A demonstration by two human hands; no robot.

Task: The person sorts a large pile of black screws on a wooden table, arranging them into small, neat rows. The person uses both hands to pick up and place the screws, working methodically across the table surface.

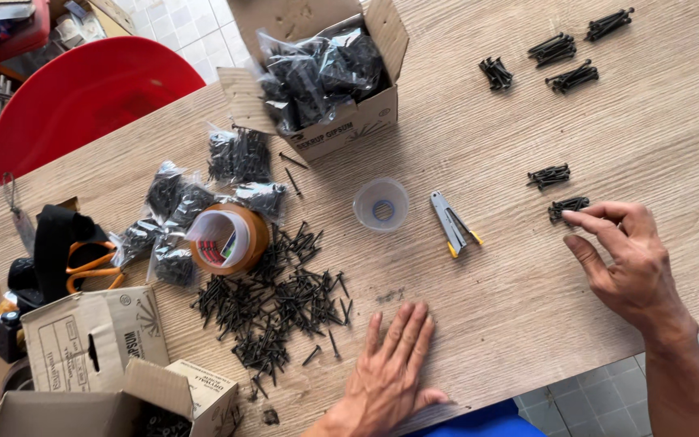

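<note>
We see the right hand (629, 263) resting near the right side of the wooden tabletop (511, 291), its fingers (588, 220) loosely spread and slightly curled, holding nothing. The tips of the index and middle fingers touch, or all but touch, a small bundle of black screws (568, 208); we cannot tell whether there is real contact. A second small bundle (549, 175) lies just above it, and four more bundles (560, 57) sit well apart toward the far right corner.

The left hand (390, 368) lies flat, palm down, at the near edge of the tabletop, fingers straight and close together, gripping nothing. Just to its left spreads a loose heap of black screws (277, 303), with the nearest stray screws just beside the little finger.

Between the two hands the wood is bare, giving wide room for moving. Beyond that bare stretch lie a small grey and yellow stapler (453, 224) and a clear plastic cup (381, 204). Further left stand a roll of brown tape (230, 238), several small bags of screws (173, 218) and an open cardboard box (325, 73) filled with such bags. Two more cardboard boxes (95, 332) crowd the near left corner, beside orange-handled scissors (91, 267). The near edge runs just under the left palm, with blue cloth and tiled floor below.
</note>
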